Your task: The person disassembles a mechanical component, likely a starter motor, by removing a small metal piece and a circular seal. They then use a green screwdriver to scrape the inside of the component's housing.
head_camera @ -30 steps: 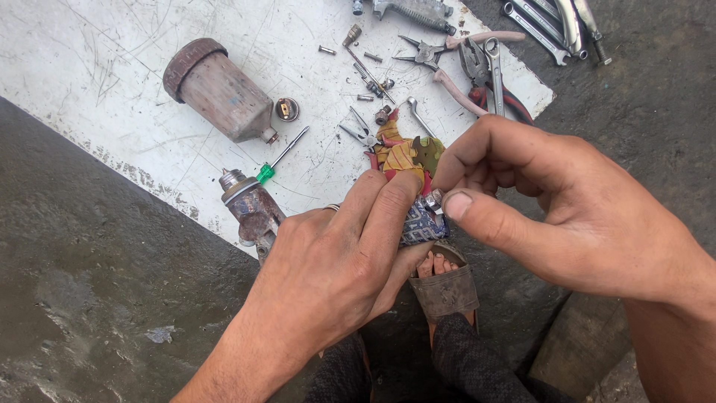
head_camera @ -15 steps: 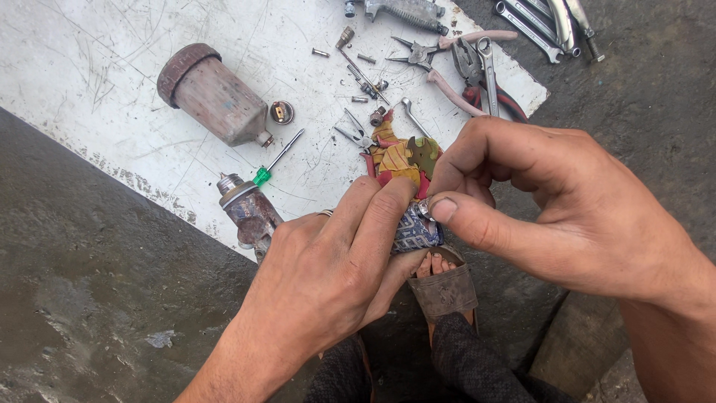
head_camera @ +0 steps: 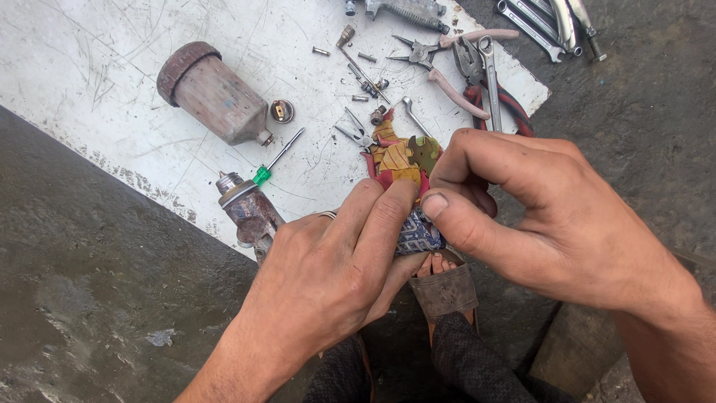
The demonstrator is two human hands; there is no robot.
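Hiding most of a patterned cloth (head_camera: 416, 235) between both hands, only a blue-white patch and red-yellow folds showing; whatever sits inside the cloth cannot be made out. Left hand (head_camera: 332, 276) pinching cloth from below-left, right hand (head_camera: 537, 209) closed on it from the right, thumb pressed on top. Held above white board (head_camera: 112, 75), near rusty canister (head_camera: 212, 93), green-handled screwdriver (head_camera: 274, 160), pliers (head_camera: 440, 63); wrenches (head_camera: 544, 22) cut off at the top edge.

**Items on and around the white board**

A scratched white board (head_camera: 112, 89) lies on the dark floor (head_camera: 89, 313). On it: a rusty cylindrical cup (head_camera: 212, 93), green-handled screwdriver (head_camera: 277, 158), pink-handled pliers (head_camera: 440, 63), loose screws (head_camera: 321, 51). Wrenches (head_camera: 533, 19) lie at the upper right; a sandalled foot (head_camera: 444, 280) shows below.
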